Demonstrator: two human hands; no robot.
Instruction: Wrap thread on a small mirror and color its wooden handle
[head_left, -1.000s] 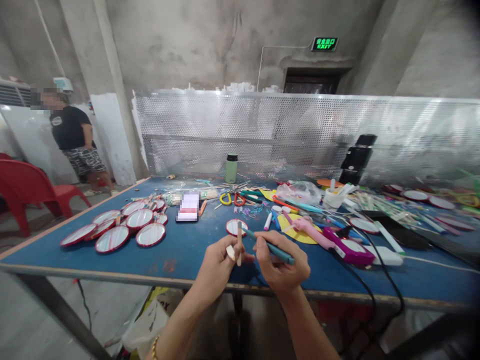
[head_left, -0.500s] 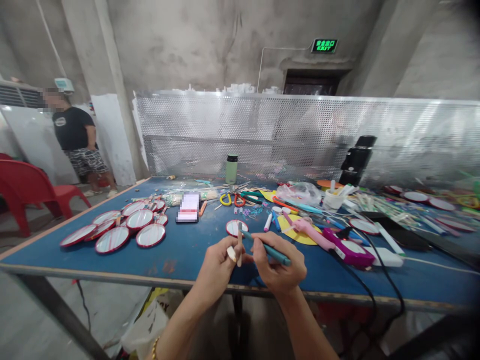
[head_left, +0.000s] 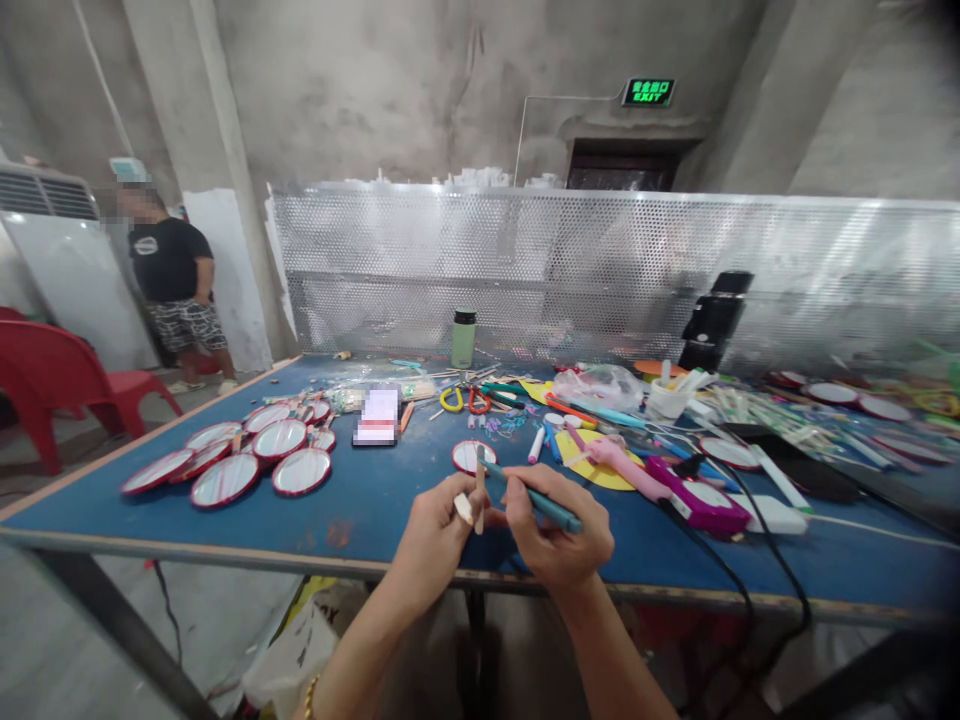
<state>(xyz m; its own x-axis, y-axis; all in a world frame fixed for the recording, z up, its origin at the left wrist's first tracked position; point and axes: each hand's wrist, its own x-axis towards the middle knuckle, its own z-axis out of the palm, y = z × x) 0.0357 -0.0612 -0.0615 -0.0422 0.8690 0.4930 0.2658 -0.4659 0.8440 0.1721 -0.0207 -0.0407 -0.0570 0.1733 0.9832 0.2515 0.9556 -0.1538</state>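
Observation:
Near the table's front edge, my left hand [head_left: 442, 525] pinches a thin flat wooden craft stick [head_left: 480, 515], held upright. A small pale piece [head_left: 463, 508] shows at its fingers; I cannot tell what it is. My right hand [head_left: 566, 525] is closed around a teal marker pen [head_left: 551, 508]. The pen's tip points left and meets or nearly meets the upper part of the stick. Just behind both hands, a small round red-rimmed mirror [head_left: 466, 456] lies on the blue table [head_left: 375, 515].
A pile of red-rimmed round mirrors [head_left: 279, 438] lies left, beside a phone [head_left: 377, 415]. To the right are a pink glue gun [head_left: 619, 465], a purple device [head_left: 697, 500], markers and black cables [head_left: 780, 560]. A green bottle [head_left: 463, 340] stands behind. A person [head_left: 176, 265] stands far left.
The person in the background has shifted slightly to the right. My hands, the stick and the marker pen show almost no movement.

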